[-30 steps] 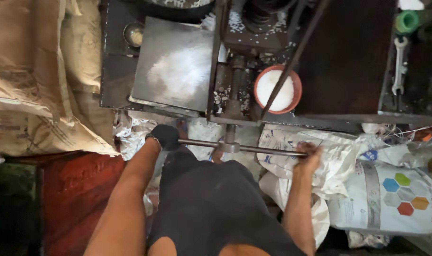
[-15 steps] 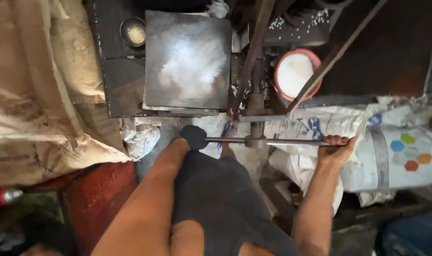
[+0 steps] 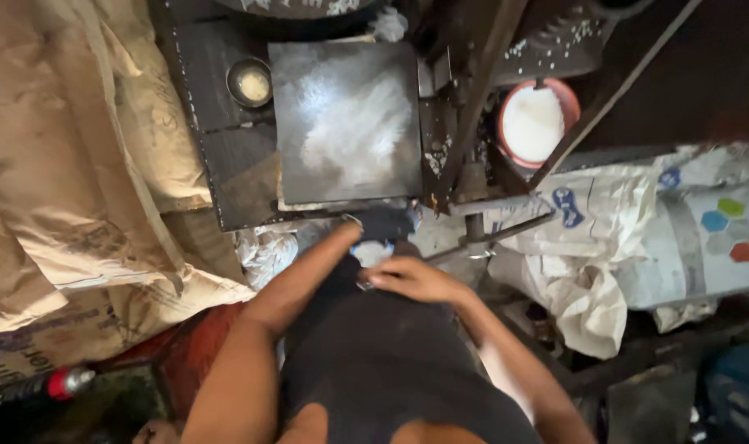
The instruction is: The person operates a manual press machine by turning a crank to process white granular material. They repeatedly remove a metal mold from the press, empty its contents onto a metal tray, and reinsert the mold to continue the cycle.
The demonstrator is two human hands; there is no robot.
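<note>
The person's left hand (image 3: 384,222), in a dark glove, is closed at the near edge of the square metal plate (image 3: 346,123), though what it grips I cannot tell. The bare right hand (image 3: 411,278) lies flat and loosely open on the dark cloth over the lap, holding nothing. The thin metal rod (image 3: 494,234) sticks out just to the right of both hands, clear of the right hand. Beyond it a round red tub of white powder (image 3: 535,119) sits at the machine's far right, above white printed sacks (image 3: 638,238)
</note>
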